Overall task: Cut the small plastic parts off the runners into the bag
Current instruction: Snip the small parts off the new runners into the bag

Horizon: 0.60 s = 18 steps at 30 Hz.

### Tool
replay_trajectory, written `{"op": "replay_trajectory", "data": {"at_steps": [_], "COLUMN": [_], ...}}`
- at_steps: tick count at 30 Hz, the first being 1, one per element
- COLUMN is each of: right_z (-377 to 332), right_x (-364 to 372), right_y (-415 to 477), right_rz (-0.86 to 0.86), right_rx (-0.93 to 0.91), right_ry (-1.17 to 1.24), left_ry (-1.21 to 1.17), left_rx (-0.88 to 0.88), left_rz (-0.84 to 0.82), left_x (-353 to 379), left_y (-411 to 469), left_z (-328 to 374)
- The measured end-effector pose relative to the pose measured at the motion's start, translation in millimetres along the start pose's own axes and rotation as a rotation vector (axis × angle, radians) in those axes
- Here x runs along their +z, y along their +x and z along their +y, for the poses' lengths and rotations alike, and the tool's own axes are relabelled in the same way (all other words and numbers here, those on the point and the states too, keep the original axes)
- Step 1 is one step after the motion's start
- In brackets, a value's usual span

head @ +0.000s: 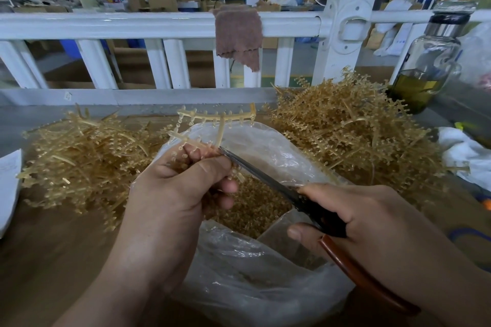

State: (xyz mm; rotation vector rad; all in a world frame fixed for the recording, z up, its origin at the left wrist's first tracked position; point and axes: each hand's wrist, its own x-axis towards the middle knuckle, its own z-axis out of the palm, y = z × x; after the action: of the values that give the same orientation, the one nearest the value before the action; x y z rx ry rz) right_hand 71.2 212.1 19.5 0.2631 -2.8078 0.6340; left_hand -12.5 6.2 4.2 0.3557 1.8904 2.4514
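Fingers of the left hand curl round a pale amber runner, which rises above the knuckles with small parts along its bar. Just to its right, the right hand grips the handles of the scissors; the blade tips meet the runner at the left fingertips. Both hands are over the open clear bag, where cut parts lie heaped under the blades. More runners sit on the desk, in a left pile and a right pile flanking the bag.

Amber runner over open clear bag, scissors at stem; cut parts inside.
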Motion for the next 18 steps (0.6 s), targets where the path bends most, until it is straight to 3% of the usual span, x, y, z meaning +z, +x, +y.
{"op": "replay_trajectory", "data": {"at_steps": [18], "right_z": [5.1], "right_x": [0.2], "right_y": [0.4], "right_rz": [0.012], "right_rx": [-0.039], "right_ry": [-0.005], "left_ry": [0.041], "left_rx": [0.098], "left_rz": [-0.031], "left_x": [-4.0], "left_y": [5.9], "left_z": [-5.3]}}
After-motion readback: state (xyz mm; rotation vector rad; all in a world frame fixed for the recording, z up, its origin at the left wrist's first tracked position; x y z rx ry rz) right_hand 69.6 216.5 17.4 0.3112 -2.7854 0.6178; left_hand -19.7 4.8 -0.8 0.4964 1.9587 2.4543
